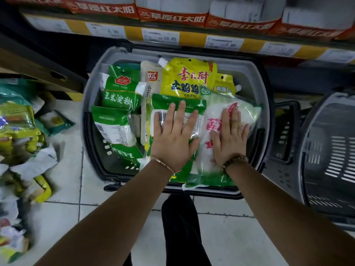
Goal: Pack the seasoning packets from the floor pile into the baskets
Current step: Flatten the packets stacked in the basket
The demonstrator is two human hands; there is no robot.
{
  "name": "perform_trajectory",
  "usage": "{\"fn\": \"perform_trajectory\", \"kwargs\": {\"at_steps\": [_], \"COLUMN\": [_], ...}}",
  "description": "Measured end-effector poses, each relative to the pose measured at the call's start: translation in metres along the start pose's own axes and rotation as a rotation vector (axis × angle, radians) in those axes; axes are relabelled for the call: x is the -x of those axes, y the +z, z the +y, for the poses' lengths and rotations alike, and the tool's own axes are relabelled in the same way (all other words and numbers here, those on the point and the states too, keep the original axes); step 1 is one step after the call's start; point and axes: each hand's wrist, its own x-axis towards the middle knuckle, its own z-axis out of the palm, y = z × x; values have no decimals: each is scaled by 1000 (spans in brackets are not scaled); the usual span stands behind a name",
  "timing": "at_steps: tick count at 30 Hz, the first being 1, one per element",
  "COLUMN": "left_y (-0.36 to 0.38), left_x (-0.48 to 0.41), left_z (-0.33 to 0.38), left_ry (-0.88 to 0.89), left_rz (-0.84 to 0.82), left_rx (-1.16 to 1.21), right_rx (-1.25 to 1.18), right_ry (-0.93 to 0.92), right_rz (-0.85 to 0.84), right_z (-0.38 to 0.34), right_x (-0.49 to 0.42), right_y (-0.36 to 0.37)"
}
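A grey shopping basket (pixel 90 104) stands on the tiled floor below the shelf, filled with seasoning packets. My left hand (pixel 173 135) lies flat, fingers spread, on a green and white packet (pixel 163 101) in the basket's middle. My right hand (pixel 229 137) presses flat on a clear bag of white powder with red print (pixel 213 112) beside it. Behind them lie a large yellow pouch (pixel 189 77), a cream packet (pixel 150 77) and green starch packets (pixel 121 89) at the left. A pile of loose packets (pixel 21 131) covers the floor at the far left.
A second grey basket (pixel 330 150) stands at the right, with nothing visible in it, touching the first one's black handle (pixel 286 131). A store shelf with price tags (pixel 170 36) and orange cartons runs along the top. My dark trouser leg (pixel 180 223) is between my arms.
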Motion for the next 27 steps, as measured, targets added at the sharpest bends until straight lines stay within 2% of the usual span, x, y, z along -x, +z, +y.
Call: {"fn": "perform_trajectory", "kwargs": {"at_steps": [5, 8, 10, 12, 16, 18, 20, 27], "left_y": [-6, -14, -24, -38, -70, -83, -91, -92], "left_x": [-1, -1, 0, 10, 53, 81, 113, 240], "left_z": [0, -5, -11, -23, -73, -109, -148, -272], "left_ry": [-18, -2, -29, -146, -398, -528, -628, -1029], "left_rz": [-73, -171, -194, -153, -26, 37, 93, 237], "left_rx": [37, 110, 185, 309, 597, 779, 873, 1048], "right_rx": [73, 71, -58, -189, -209, -246, -265, -321], "right_ry": [17, 82, 190, 218, -90, -222, -307, -428], "right_rz": [-76, -216, -292, -249, -75, -58, -100, -283], "right_z": [2, -2, -15, -35, -108, -153, -198, -345], "right_x": [-2, -2, -1, 7, 34, 47, 60, 110], "right_y": [-4, -16, -34, -52, -71, -70, -60, -6]}}
